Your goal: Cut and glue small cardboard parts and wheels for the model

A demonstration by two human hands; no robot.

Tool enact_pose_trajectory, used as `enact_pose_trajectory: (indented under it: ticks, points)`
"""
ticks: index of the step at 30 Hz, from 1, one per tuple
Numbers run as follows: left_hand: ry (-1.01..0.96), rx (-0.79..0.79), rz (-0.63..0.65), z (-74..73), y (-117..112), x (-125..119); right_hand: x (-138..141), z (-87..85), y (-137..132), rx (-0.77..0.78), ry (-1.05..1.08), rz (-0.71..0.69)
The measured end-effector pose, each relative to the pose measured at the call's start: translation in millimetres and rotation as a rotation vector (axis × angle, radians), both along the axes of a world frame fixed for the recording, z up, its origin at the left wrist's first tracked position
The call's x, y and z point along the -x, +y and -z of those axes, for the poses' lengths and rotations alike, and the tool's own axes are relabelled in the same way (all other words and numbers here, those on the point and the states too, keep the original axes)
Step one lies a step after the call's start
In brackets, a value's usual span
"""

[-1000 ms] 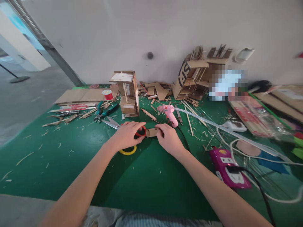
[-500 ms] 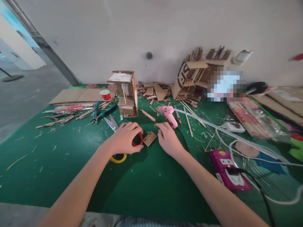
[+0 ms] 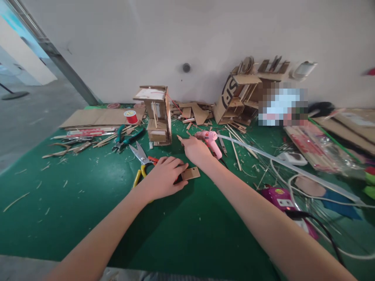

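Observation:
My left hand (image 3: pixel 165 177) lies flat on the green mat (image 3: pixel 88 203), fingers spread over the handles of the scissors (image 3: pixel 140 154) and touching a small cardboard tag (image 3: pixel 191 173). My right hand (image 3: pixel 195 150) reaches further back, its fingers pinched on the end of a thin wooden stick (image 3: pixel 178 137). It sits just left of the pink glue gun (image 3: pixel 210 139) and in front of a small cardboard model tower (image 3: pixel 156 115).
Green-handled pliers (image 3: pixel 127 138), a red thread spool (image 3: pixel 130 116) and flat cardboard (image 3: pixel 96 117) lie at the back left. A larger cardboard structure (image 3: pixel 237 97) leans on the wall. A pink power strip (image 3: pixel 278 197), cables and loose sticks crowd the right.
My right hand let go of the cardboard tag and moved back to the wooden stick. My left hand slid over the scissors' handles onto the tag, covering the red ring.

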State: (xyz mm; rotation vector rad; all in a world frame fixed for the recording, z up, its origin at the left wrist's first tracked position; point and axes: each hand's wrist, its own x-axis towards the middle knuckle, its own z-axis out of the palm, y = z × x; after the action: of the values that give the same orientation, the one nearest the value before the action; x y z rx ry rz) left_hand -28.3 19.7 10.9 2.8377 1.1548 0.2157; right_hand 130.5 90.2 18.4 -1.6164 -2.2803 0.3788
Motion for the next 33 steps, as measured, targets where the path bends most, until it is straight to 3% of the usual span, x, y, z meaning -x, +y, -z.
enact_pose_trajectory:
  ticks: [5, 7, 10, 12, 19, 25, 30, 33]
  points:
    - [-0.025, -0.034, -0.071, -23.7, -0.2, 12.7, -16.5, -26.0, -34.5, -0.093, 0.048, 0.065]
    - [0.009, -0.031, -0.070, -33.6, -6.1, 14.3, -28.8, -32.6, -55.5, -0.129, 0.274, -0.023]
    - [0.119, -0.006, -0.069, -36.6, -19.8, 10.9, -46.9, -31.5, -83.6, 0.234, 0.698, -0.164]
    - [0.177, 0.001, -0.081, -30.2, -27.9, 6.6, -54.2, -26.0, -95.8, 0.347, 0.826, -0.227]
    - [0.169, -0.001, -0.096, -1.8, -35.0, 0.7, -51.1, -14.3, -100.7, -0.036, 0.785, -0.048]
    - [0.247, -0.008, -0.113, -2.7, -37.8, -0.8, -45.2, 1.2, -88.1, 0.252, 0.904, -0.097]
    - [0.277, -0.017, -0.137, -6.1, -40.5, -2.5, -37.5, 8.1, -77.4, 0.234, 0.721, 0.001]
    - [0.290, -0.011, -0.154, -4.9, -41.5, -1.0, -33.9, 12.5, -74.2, 0.326, 0.723, 0.009]
